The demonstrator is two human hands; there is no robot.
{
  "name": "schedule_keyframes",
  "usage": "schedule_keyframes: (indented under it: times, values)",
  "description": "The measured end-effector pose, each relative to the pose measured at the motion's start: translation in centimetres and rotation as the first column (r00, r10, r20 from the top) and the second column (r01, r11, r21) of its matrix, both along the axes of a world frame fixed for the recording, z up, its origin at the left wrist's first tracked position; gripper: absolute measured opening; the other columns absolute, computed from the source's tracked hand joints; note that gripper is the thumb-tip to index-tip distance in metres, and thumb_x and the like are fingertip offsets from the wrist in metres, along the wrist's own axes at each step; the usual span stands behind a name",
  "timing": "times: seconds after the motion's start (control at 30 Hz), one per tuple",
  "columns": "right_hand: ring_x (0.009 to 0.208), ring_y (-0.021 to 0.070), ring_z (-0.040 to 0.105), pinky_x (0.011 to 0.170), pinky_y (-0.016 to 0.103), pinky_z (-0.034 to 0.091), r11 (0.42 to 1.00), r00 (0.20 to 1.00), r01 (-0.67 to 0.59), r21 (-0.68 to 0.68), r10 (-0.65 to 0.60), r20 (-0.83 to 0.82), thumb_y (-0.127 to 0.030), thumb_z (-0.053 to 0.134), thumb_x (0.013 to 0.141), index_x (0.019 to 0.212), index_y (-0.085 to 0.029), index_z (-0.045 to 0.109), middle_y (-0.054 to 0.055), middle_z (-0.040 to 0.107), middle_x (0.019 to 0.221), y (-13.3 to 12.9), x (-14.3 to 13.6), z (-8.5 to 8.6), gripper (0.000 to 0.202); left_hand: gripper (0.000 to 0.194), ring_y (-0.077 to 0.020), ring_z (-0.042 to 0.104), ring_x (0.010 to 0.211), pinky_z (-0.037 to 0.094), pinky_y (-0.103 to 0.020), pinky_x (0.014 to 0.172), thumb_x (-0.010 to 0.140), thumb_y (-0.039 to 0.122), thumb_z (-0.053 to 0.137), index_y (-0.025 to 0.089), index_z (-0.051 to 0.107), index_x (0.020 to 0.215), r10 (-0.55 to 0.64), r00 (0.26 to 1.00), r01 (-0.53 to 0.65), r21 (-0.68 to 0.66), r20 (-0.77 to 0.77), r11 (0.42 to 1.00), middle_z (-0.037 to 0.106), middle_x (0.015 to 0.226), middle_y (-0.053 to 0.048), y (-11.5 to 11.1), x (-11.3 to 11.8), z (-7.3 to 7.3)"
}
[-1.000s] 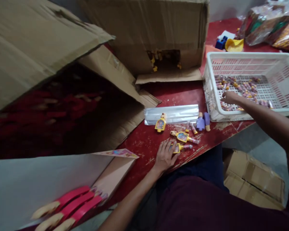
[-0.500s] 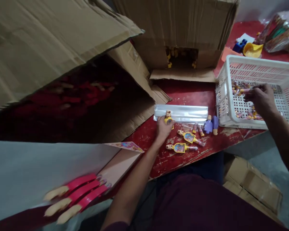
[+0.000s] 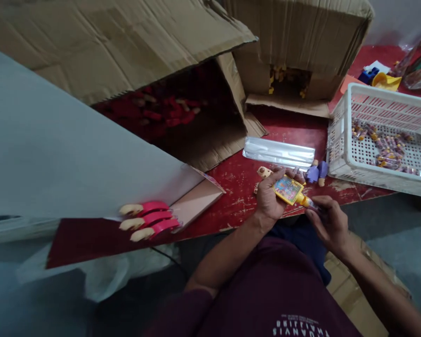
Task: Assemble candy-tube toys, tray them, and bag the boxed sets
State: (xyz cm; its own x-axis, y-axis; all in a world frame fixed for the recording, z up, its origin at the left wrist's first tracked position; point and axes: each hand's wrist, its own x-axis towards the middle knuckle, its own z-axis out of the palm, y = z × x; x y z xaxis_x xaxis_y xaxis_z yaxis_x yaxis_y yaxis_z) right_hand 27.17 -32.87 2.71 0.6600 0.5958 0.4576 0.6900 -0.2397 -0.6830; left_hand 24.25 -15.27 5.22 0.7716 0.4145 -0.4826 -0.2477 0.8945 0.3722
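Observation:
My left hand (image 3: 269, 199) is closed around a yellow toy (image 3: 288, 189) with a colourful picture panel and a spotted animal-like head sticking out past the thumb. The fingers of my right hand (image 3: 331, 222) pinch the clear tube at the toy's narrow end, partly hiding it. Behind the hands, small pink-and-clear tubes (image 3: 299, 175) lie on the red table (image 3: 228, 173), partly covered. Two purple pieces (image 3: 312, 173) with tan tips lie beside them. Clear plastic sleeves (image 3: 279, 152) lie flat farther back. Another spotted head shows just behind my left hand.
A white plastic basket (image 3: 389, 175) holding many small tubes (image 3: 389, 150) stands at right. Open cardboard boxes stand behind: one with red pieces (image 3: 168, 110), one with yellow pieces (image 3: 280, 75). Three pink toys (image 3: 157, 220) rest at left near a large pale panel (image 3: 73, 154).
My right hand has come out of the basket to the toy's tube end. My left hand has lifted the yellow toy toward me. The view has shifted.

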Motion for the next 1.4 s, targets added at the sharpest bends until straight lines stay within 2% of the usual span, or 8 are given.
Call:
schedule_keyframes:
  times: [0.47,0.63,0.73,0.83,0.93,1.03,1.17,1.4]
  values:
    - [0.087,0.0186,0.072,0.07,0.028,0.063,0.999,0.854,0.003,0.034,-0.021,0.519,-0.019,0.067,0.095,0.127,-0.021,0.055,0.008,0.07,0.101,0.5,-2.0,-2.6,0.034,0.018,-0.0211,0.071,0.068,0.059,-0.041,0.082,0.066,0.024,0.073,0.018,0.057,0.07,0.077,0.996,-0.075,0.046,-0.044,0.996,0.065,0.065,0.0,-1.7,-2.3,-0.7]
    - [0.071,0.016,0.069,0.06,0.026,0.057,0.996,0.991,0.08,0.044,-0.075,-0.107,-0.037,0.063,0.098,0.108,-0.022,0.06,0.005,0.071,0.09,0.6,-3.6,-2.3,0.018,0.016,-0.0186,0.067,0.059,0.059,-0.04,0.079,0.063,0.022,0.071,0.018,0.056,0.067,0.022,0.997,-0.017,0.054,-0.08,0.998,0.063,0.061,0.0,-1.7,-2.1,-1.5]
    - [0.043,0.0083,0.045,0.039,0.021,0.041,0.987,0.624,0.13,0.098,-0.004,-0.781,-0.046,0.062,0.097,0.097,-0.022,0.056,0.0,0.068,0.075,0.9,-4.6,-1.2,0.025,0.014,-0.0191,0.066,0.059,0.058,-0.039,0.075,0.062,0.022,0.071,0.017,0.059,0.067,-0.057,0.994,0.06,0.027,-0.098,0.998,0.064,0.061,-0.001,-1.6,-1.9,-2.3]
    - [0.037,0.0063,0.032,0.032,0.02,0.03,0.989,0.28,0.076,0.125,0.1,-0.955,-0.054,0.059,0.097,0.089,-0.021,0.052,0.0,0.066,0.072,1.0,-4.6,-0.8,0.034,0.014,-0.017,0.064,0.057,0.055,-0.035,0.071,0.063,0.021,0.072,0.017,0.06,0.068,-0.069,0.992,0.074,0.048,-0.104,0.996,0.065,0.063,-0.001,-1.3,-1.8,-3.0]
    - [0.049,0.012,0.052,0.044,0.025,0.045,0.999,0.665,0.037,-0.008,-0.031,-0.746,-0.055,0.058,0.098,0.092,-0.021,0.058,0.003,0.068,0.075,0.8,-4.2,-1.9,0.035,0.017,-0.0167,0.065,0.057,0.055,-0.034,0.07,0.064,0.022,0.073,0.017,0.058,0.067,-0.082,0.989,0.089,0.058,-0.12,0.994,0.065,0.063,-0.001,-1.1,-1.6,-3.3]
    - [0.07,0.0197,0.066,0.062,0.031,0.054,0.98,0.987,0.132,-0.152,-0.145,-0.076,-0.049,0.065,0.095,0.106,-0.019,0.066,0.008,0.072,0.085,0.3,-3.6,-3.7,0.031,0.019,-0.0156,0.065,0.056,0.055,-0.033,0.071,0.065,0.023,0.074,0.017,0.056,0.067,-0.039,0.989,0.047,0.048,-0.142,0.998,0.064,0.062,0.0,-1.3,-1.5,-3.6]
    - [0.069,0.019,0.066,0.061,0.029,0.051,0.974,0.936,0.081,-0.212,-0.002,0.352,-0.037,0.065,0.097,0.122,-0.017,0.063,0.01,0.073,0.088,-0.3,-3.3,-5.1,0.032,0.018,-0.0145,0.064,0.054,0.055,-0.03,0.07,0.063,0.023,0.073,0.016,0.057,0.066,-0.017,0.99,0.027,0.066,-0.143,0.997,0.064,0.06,0.0,-1.8,-1.8,-3.7]
    - [0.068,0.0192,0.069,0.064,0.03,0.054,0.973,0.919,0.146,-0.177,-0.067,0.388,-0.037,0.067,0.096,0.12,-0.02,0.063,0.008,0.074,0.084,0.5,-4.0,-5.2,0.03,0.014,-0.0146,0.063,0.055,0.054,-0.03,0.07,0.066,0.022,0.071,0.015,0.059,0.064,0.0,0.974,0.019,0.08,-0.228,0.997,0.064,0.061,-0.001,-1.1,-2.2,-3.8]
